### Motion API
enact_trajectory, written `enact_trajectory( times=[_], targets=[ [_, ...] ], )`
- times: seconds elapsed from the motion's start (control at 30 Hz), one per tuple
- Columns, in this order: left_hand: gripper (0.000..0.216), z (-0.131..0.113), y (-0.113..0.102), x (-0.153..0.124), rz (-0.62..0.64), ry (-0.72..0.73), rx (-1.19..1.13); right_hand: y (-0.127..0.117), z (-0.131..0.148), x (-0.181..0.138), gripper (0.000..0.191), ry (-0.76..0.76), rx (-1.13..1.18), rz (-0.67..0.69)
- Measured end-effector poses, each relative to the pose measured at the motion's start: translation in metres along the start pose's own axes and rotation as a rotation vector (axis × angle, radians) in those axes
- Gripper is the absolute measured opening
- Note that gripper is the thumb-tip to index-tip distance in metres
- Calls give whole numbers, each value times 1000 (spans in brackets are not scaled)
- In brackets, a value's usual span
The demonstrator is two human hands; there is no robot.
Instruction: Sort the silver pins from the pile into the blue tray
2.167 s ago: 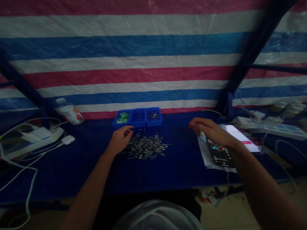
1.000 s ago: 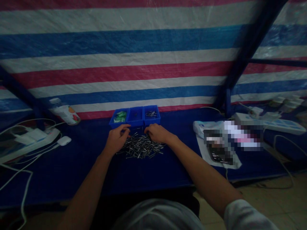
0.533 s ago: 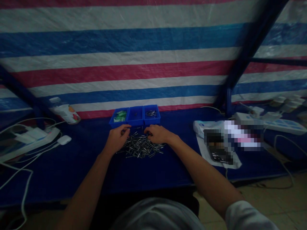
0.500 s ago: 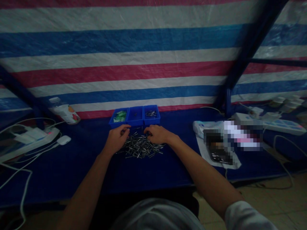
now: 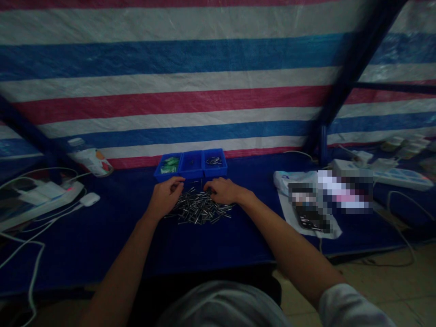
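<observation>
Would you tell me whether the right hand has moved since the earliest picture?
Yes. The right hand went left: it now rests on the silvery metal pin pile before the blue plastic tray.

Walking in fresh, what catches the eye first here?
A red, white and blue striped tarp fills the whole background. On the dark blue table, the left hand and right hand rest on a glinting pile of small metal pins, just in front of a blue three-compartment tray.
</observation>
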State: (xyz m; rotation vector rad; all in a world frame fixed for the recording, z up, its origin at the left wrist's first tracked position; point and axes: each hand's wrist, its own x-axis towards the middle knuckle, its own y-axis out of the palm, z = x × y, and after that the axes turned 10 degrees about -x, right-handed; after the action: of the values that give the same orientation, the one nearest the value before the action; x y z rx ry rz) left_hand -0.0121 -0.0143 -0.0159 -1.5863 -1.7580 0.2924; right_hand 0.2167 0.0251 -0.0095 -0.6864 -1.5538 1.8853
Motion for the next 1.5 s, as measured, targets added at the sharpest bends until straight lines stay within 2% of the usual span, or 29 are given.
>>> enact_trajectory(
  times=[0.3,0.4,0.6,0.83,0.93,1.03,1.13,1.23,1.37,1.5],
  targets=[
    [32,3,0,0,22,6,9,1,-2,-2,47,-1,27,-55],
    [31,2,1,0,51,18,20,5,-5,0,45,8,38,-111],
    [31,0,1,-1,75,21,18,5,-7,5,29,-47,85,-206],
    [34,-1,1,-2,119,-4,-12,3,-6,8,30,-107,218,-362],
    [34,-3,1,-2,126,-1,-17,0,-3,11,27,-80,440,-434],
    [34,-4,0,-2,121,2,-11,-7,1,12,17,-28,880,-482],
    [35,-4,0,-2,107,-6,-18,-15,3,9,16,10,1362,-448],
    [35,-4,0,-1,109,-2,-5,-24,2,3,17,56,1679,-400],
    [35,-3,0,-1,107,4,-2,-25,-5,4,25,206,1830,-378],
    [35,-2,-1,-1,101,3,7,-17,-14,11,25,453,1714,-430]
  ],
)
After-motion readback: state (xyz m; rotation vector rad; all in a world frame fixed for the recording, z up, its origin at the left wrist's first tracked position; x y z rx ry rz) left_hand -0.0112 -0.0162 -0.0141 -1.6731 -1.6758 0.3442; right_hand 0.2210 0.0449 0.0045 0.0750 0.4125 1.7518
